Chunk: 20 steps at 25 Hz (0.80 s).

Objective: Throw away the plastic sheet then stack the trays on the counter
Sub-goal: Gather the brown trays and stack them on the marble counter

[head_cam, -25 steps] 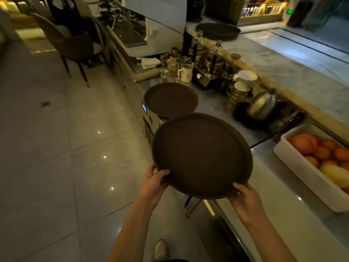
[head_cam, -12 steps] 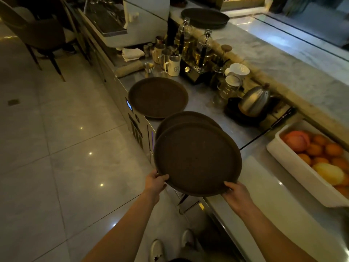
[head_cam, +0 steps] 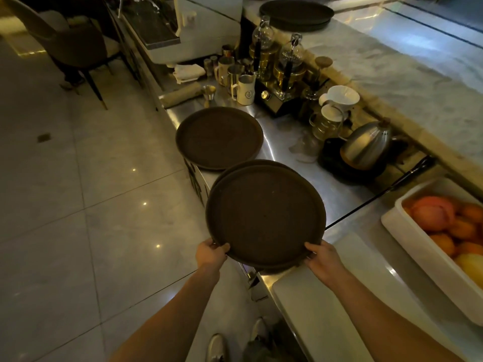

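I hold a round dark brown tray (head_cam: 266, 218) by its near rim, my left hand (head_cam: 210, 253) on the left side and my right hand (head_cam: 324, 259) on the right. It sits almost fully over a second matching tray (head_cam: 257, 163), whose far rim peeks out behind it on the steel counter (head_cam: 337, 186). A third round tray (head_cam: 219, 137) lies flat on the counter further away. More dark trays (head_cam: 296, 11) are stacked on the marble bar top at the far end. A crumpled clear plastic sheet (head_cam: 304, 150) lies by the kettle.
A steel kettle (head_cam: 367, 145), glass jars, a white dripper (head_cam: 339, 96), metal jugs and siphon brewers crowd the counter's back. A white tub (head_cam: 407, 239) of fruit stands at right, a white board (head_cam: 321, 304) near me. Tiled floor and a chair (head_cam: 75, 45) lie left.
The tray in my hands has come down and forward over the second tray on the counter, now nearly covering it. Both hands keep their grip on the rim.
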Tool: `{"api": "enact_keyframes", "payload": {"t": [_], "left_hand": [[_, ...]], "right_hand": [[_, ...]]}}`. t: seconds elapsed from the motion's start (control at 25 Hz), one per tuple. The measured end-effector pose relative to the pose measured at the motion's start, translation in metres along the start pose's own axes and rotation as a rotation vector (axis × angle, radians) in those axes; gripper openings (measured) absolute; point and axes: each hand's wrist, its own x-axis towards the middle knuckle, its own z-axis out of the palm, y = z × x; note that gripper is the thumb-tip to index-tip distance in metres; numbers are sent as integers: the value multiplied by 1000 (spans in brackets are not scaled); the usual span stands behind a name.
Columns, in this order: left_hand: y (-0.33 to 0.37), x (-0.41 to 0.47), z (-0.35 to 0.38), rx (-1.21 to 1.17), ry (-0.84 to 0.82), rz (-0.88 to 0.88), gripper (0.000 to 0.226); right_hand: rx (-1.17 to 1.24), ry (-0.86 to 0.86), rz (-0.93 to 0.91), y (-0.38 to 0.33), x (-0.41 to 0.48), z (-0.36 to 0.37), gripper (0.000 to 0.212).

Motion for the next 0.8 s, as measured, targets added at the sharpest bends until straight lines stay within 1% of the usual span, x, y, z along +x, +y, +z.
{"api": "enact_keyframes", "payload": {"t": [0.2,0.32,0.4,0.48,0.52,0.6,0.68,0.8], "left_hand": [[12,0,12,10,50,48,34],[14,3,13,54,84,66,36],[13,3,17,116,119,84,40],[13,0,21,189,155,123,40],[14,-1,24,211,171,137,40],[14,-4,27,232,197,153,39],[13,-6,29,246,219,151,38],[11,-8,30,255,233,155,38]], "right_hand": [[-158,40,30,-9,23,-4,35],[-244,84,16,-8,35,-7,33],[-358,128,-24,-5,39,-11,22],[-530,183,-84,-3,42,-12,8],[-612,218,-112,-3,44,-13,8],[-747,287,-151,-3,47,-12,19],[-848,321,-170,-3,49,-11,30],[-905,327,-180,-2,49,-10,41]]}}
